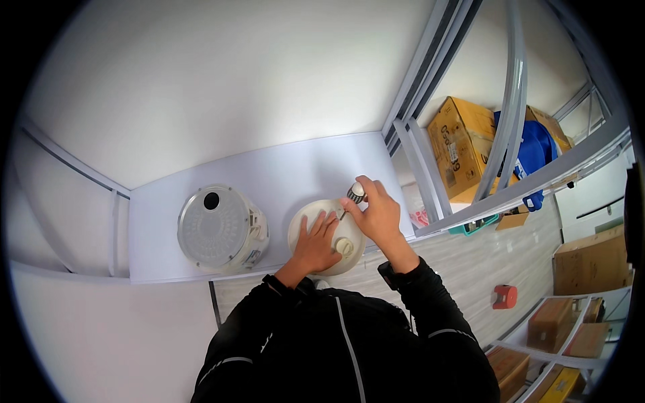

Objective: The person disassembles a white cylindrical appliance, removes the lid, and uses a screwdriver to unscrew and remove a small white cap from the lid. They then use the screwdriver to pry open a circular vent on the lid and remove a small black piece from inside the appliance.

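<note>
Right hand's point(380, 213) grip closed around a screwdriver point(357, 193), shaft angled down to a round cream cover point(352, 230); left hand point(316, 250) spread over the same cover, at the near edge of a white counter point(153, 228); a grey-topped drum point(213, 230) stands left; a cardboard box point(462, 149), right.

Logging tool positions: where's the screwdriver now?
Head view, just right of centre: the screwdriver is in the right hand, pointing at the round cream cover.

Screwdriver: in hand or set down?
In hand: the right hand grips the screwdriver by its handle, shaft toward the cream disc. Tip contact: can't tell.
</note>
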A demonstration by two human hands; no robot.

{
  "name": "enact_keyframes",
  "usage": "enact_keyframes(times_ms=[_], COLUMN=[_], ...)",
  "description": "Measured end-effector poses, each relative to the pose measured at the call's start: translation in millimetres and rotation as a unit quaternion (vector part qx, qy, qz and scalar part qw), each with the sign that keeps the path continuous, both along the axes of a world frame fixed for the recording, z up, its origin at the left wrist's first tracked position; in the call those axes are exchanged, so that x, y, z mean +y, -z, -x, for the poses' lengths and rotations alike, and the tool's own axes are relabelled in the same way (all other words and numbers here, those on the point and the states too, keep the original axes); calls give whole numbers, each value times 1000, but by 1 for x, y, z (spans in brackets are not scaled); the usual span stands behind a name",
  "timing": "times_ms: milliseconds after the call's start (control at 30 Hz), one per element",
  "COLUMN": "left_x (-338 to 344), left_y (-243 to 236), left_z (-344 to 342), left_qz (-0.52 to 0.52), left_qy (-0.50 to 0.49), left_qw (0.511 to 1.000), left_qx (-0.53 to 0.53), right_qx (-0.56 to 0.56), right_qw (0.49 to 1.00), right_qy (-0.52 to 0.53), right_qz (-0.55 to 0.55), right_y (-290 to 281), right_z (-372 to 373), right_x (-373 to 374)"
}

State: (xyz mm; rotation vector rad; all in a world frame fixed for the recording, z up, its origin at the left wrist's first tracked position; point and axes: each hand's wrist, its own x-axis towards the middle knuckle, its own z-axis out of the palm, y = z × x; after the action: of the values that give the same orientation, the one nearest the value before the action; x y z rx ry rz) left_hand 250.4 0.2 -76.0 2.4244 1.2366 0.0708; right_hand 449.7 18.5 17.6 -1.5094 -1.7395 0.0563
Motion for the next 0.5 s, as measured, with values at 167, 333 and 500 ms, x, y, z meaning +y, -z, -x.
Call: enact_keyframes(times_ms=[167,333,500], left_x=[1,1,0], left_y=[-2,5,10], left_z=[-2,-3,-4], left_qz=[8,-4,-20], left_qy=[-4,-8,-8], left_qw=[1000,1000,1000], left_qx=[6,-4,1], right_qx=[-83,-90,-61], right_qw=[993,994,994], right_qy=[63,26,-86], right_qz=[49,60,12], right_y=[-16,-21,-27], right_z=[0,0,-3], right_x=[-2,-2,-2])
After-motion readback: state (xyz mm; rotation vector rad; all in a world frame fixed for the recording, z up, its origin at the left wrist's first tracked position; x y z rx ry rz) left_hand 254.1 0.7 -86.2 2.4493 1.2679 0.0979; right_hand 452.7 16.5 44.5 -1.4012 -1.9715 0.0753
